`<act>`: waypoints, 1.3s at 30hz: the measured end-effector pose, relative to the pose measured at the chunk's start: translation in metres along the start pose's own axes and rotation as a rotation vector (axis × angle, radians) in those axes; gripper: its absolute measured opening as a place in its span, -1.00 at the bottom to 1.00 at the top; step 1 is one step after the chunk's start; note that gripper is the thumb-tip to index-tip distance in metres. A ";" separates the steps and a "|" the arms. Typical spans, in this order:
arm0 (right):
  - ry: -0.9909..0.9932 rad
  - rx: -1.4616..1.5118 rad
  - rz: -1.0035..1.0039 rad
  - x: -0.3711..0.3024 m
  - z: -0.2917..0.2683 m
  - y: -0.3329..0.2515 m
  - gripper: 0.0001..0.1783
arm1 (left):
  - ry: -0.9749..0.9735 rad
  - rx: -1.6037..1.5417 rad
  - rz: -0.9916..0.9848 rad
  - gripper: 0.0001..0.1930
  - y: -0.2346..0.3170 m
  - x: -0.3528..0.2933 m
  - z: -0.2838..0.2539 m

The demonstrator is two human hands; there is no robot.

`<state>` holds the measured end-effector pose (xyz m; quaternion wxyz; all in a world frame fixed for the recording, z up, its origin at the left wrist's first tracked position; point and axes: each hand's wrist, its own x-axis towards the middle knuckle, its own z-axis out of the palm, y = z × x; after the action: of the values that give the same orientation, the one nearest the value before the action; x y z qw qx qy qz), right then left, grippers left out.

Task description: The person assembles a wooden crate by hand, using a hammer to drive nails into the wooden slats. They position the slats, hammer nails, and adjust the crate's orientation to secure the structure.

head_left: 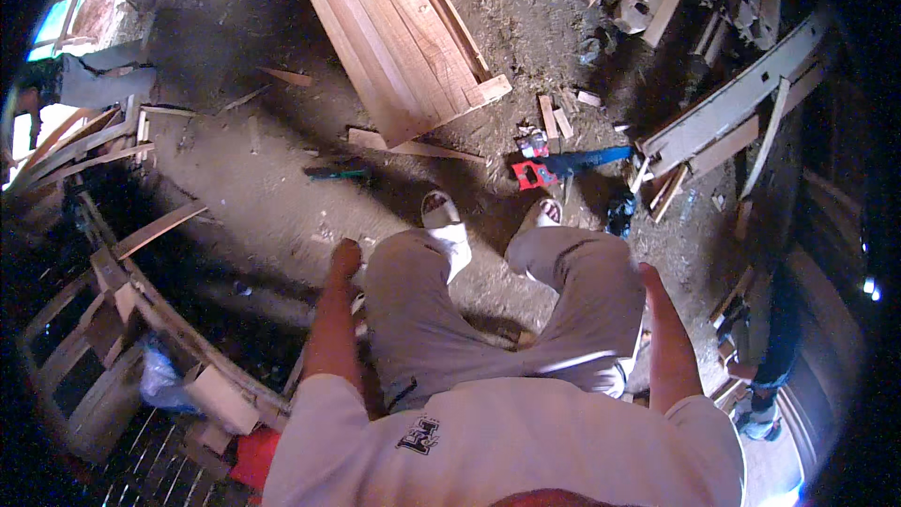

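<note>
My left hand [347, 256] is beside my left knee; its fingers cannot be made out. My right arm [668, 338] reaches along the outside of my right thigh, and its hand is mostly hidden by the knee. Nothing can be seen held in either hand. On the dirt floor ahead of my sandalled feet lies a handsaw with a red handle [534, 176] and a blue blade [593, 161]. A thin green object [336, 173] rests on the ground left of my feet. Farther ahead stands a large wooden panel [389, 42] of joined boards.
A narrow wood strip [418, 146] lies at the panel's near end. Stacked timber [648, 0] fills the far right, with a long pale beam [732, 99] nearer. Planks and a wooden frame [160, 300] line the left. Another person's shoe [758, 421] shows at the lower right.
</note>
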<state>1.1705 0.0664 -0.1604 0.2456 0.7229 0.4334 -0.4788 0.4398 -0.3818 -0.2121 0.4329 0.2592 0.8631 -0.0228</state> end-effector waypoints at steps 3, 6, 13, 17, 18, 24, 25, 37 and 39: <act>0.308 -0.167 -0.043 0.053 0.054 -0.023 -0.71 | 0.239 -0.040 0.030 -0.54 0.005 0.086 0.000; 0.512 -0.189 -0.085 0.092 0.074 -0.045 -0.72 | 0.273 0.074 0.093 -0.32 -0.030 0.158 0.015; 0.786 -0.095 -0.120 0.161 0.104 -0.028 -0.73 | 0.522 0.330 0.104 -0.30 -0.001 0.254 0.032; 0.781 -0.086 -0.124 0.153 0.096 0.007 -0.74 | 0.424 0.390 0.021 -0.56 -0.035 0.265 0.039; 0.781 -0.085 -0.131 0.152 0.091 0.010 -0.75 | 0.440 0.414 -0.007 -0.61 -0.048 0.271 0.047; 0.817 -0.063 -0.131 0.141 0.099 0.023 -0.76 | 0.538 0.597 -0.079 -0.74 -0.053 0.307 0.056; 0.823 -0.062 -0.128 0.140 0.103 0.024 -0.76 | 0.538 0.637 -0.070 -0.74 -0.047 0.306 0.054; 0.838 -0.028 -0.160 0.152 0.118 0.012 -0.78 | 0.727 0.779 0.271 -0.56 -0.114 0.307 0.084; 0.832 -0.032 -0.174 0.158 0.114 0.010 -0.79 | 0.563 0.573 0.184 -0.51 -0.123 0.293 0.091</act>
<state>1.1512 0.0355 -0.3514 0.0198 0.8114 0.5623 -0.1585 0.3053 -0.3866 -0.5141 0.0905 0.4414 0.8798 -0.1517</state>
